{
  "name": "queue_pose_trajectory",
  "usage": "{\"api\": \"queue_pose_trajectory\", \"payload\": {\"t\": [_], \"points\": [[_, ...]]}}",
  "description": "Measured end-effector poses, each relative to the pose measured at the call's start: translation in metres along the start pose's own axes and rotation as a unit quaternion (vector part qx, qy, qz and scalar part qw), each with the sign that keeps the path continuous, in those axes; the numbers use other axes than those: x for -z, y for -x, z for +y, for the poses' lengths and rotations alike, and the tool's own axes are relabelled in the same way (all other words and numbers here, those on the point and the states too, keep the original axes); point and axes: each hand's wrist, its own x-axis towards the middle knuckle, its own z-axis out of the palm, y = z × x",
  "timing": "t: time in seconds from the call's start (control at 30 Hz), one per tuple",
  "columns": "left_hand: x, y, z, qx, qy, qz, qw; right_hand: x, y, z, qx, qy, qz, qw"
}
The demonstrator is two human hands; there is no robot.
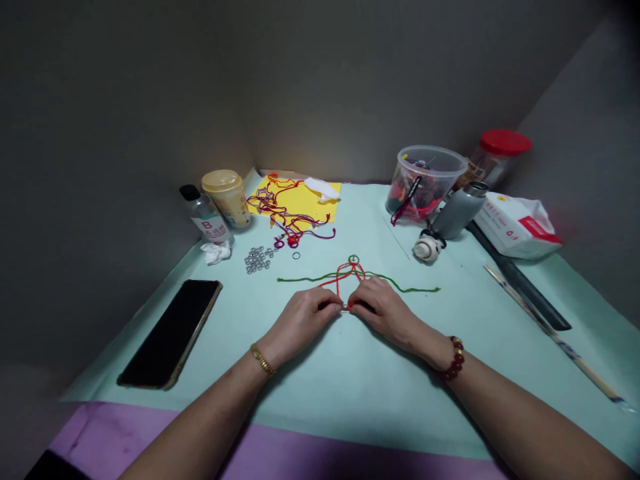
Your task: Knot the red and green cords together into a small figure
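Observation:
Near the middle of the table, my left hand (311, 313) and my right hand (383, 305) meet almost fingertip to fingertip. Both pinch a red cord (338, 281), which loops up from the fingers to a small knot. A green cord (310, 277) lies crosswise behind the hands, its ends stretched to left and right. At the top of the cords sits a small ring (353, 259) with green around it. Whether something tiny is also held between the fingertips is too small to make out.
Left stand a phone (170, 333), a bottle (207, 217) and a yellow cup (227, 198). Metal rings (257, 259) lie beside finished cords on yellow paper (310, 207). Rightward are a clear tub (425, 180), a grey flask (459, 210), a tissue pack (517, 223) and a long thin stick (555, 337).

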Motion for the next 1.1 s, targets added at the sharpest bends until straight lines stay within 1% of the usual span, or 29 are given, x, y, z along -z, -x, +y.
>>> {"api": "queue_pose_trajectory", "payload": {"t": [0.67, 1.1], "points": [[-0.011, 0.003, 0.005, -0.033, -0.052, 0.015, 0.998, 0.000, 0.000, 0.000, -0.002, -0.006, 0.005, 1.000], [-0.015, 0.002, 0.002, -0.039, -0.049, 0.029, 0.998, -0.003, 0.002, 0.003, -0.008, -0.032, 0.020, 0.999]]}}
